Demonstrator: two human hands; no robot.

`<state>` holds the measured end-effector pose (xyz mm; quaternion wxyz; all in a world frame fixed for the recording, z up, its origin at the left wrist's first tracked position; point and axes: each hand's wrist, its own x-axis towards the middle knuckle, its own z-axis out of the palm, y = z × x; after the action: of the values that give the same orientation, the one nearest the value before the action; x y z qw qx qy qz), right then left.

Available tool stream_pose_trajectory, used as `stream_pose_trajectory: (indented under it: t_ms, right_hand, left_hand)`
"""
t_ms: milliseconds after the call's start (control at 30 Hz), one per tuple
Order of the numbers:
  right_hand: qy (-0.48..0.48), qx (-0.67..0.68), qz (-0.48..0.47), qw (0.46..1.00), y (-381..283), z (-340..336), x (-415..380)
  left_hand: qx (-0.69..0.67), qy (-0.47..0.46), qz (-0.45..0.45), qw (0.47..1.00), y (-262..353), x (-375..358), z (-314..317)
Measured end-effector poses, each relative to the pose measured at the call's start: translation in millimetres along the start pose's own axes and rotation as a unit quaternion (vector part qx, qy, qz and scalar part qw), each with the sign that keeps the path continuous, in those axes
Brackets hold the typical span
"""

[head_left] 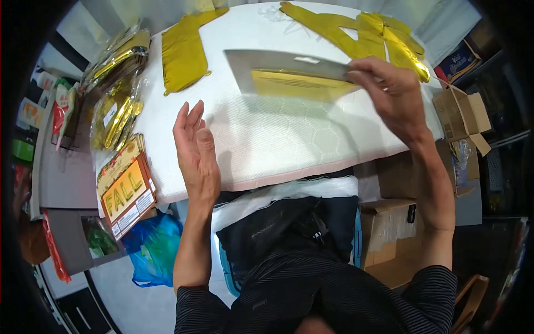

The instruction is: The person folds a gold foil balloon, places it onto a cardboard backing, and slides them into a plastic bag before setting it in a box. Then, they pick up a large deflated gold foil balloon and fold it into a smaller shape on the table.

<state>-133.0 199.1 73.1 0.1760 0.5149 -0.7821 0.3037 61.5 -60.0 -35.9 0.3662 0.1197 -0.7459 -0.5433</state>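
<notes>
My right hand [389, 94] pinches one end of a flat retail package [295, 72] above the white table. The package has a greyish back, a hang hole near its top edge and a yellow-gold area below; its front is turned away from me. My left hand [197, 153] is raised over the table's near edge with fingers stretched, holding nothing. Gold foil letter balloons lie flat at the far side, one [183, 53] at the left and others [361, 33] at the right. Beside my left hand rests a stack of printed "FALL" packages [125, 186].
Clear bags of folded gold foil [117, 114] line the table's left side. White strings [289, 192] lie across my lap. Open cardboard boxes [459, 111] stand at the right, with another box [389, 239] below. A blue plastic bag [153, 250] sits at the lower left.
</notes>
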Motion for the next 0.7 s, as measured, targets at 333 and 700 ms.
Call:
stream_pose_trajectory:
  t_ms: [333, 700]
  right_hand:
    - [-0.029, 0.109, 0.117, 0.987, 29.0, -17.3, -0.8]
    - [-0.064, 0.266, 0.317, 0.908, 51.7, -32.0, -37.7]
  left_hand:
    - [-0.027, -0.078, -0.070, 0.994, 20.7, 22.7, 11.2]
    - [-0.114, -0.321, -0.191, 0.921, 29.9, 42.5, 54.1]
